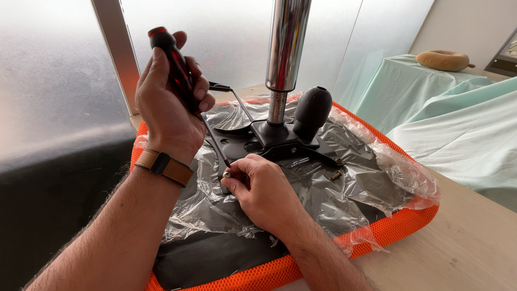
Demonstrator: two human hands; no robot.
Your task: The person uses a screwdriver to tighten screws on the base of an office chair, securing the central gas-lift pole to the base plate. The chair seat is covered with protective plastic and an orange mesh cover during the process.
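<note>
Right hand (264, 188): fingertips pinched on a small screw (227, 174), held at the screwdriver tip over the black plate (280, 141). Left hand (168, 105): fingers wrapped tight around the red-and-black screwdriver (180, 75), shaft angled down to the screw. The plate carries a chrome column (285, 48) and sits on the plastic-covered orange seat (398, 223), underside up, on a table (474, 242). A loose bolt (336, 175) lies just right of the plate.

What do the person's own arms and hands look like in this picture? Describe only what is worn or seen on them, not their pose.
Both forearms are bare, with no sleeves in view, and both are hairy. The left hand has a brown leather strap with a dark buckle or loop around its wrist. The right hand wears nothing: no glove, band or visible ring. Neither hand is gloved.
</note>
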